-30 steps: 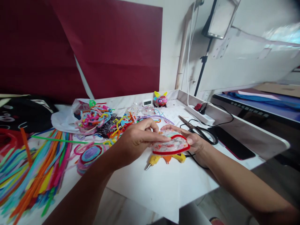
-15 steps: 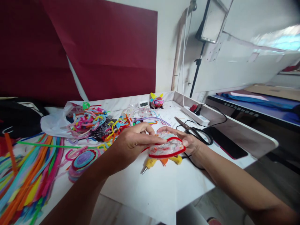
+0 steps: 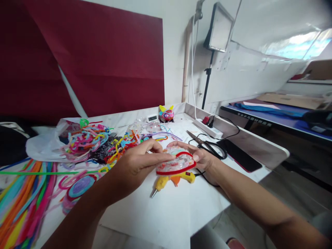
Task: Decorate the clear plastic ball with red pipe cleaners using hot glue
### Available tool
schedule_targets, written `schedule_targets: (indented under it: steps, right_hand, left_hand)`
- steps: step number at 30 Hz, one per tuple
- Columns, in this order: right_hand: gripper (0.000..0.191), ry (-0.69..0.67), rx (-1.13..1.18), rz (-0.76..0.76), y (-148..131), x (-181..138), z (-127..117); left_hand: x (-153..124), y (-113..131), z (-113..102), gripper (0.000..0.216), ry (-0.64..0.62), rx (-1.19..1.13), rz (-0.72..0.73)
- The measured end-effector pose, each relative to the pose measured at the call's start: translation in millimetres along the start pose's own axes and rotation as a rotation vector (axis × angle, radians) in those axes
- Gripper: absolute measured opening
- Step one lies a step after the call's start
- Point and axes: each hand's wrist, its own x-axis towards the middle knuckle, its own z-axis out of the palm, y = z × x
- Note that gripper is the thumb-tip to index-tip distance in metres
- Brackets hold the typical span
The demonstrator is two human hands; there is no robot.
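Observation:
Between my two hands is a clear, domed plastic piece [image 3: 176, 163] edged with a red pipe cleaner [image 3: 176, 171], held above the table. My left hand [image 3: 142, 157] is closed on its left side, thumb and fingers pressing at the upper edge. Around the right end, my right hand [image 3: 201, 157] grips it with the thumb on the red rim and fingers behind. A yellow glue gun [image 3: 162, 182] with an orange trigger lies just beneath, partly covered by the piece.
Pipe cleaners [image 3: 28, 197] lie in a bundle at left, near a coiled fuzzy disc [image 3: 82, 186] and a heaped plastic bag [image 3: 43, 143]. Black scissors [image 3: 207, 143], a phone [image 3: 240, 155] and a power strip [image 3: 209, 128] sit at right. Behind stands a colourful figure [image 3: 166, 114].
The view has turned a little to the right, so things sit further left in the picture. More of the glue gun shows. Both hands keep hold of the plastic piece.

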Motion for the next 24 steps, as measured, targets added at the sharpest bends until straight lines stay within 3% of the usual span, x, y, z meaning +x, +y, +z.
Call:
schedule_targets:
  steps: [4,9,24]
  right_hand:
    - [0.070,0.000,-0.001,-0.036,-0.3,1.3,-0.9]
    - [0.068,-0.022,-0.008,-0.037,-0.1,2.2,-2.0]
    - [0.065,-0.021,0.003,-0.037,0.0,0.1,-3.8]
  left_hand:
    - [0.7,3.4,-0.7,0.026,-0.003,0.037,-0.016]
    - [0.6,3.6,0.4,0.038,-0.006,0.078,-0.018]
    - [-1.3,-5.4,5.9,0.044,-0.013,0.074,0.085]
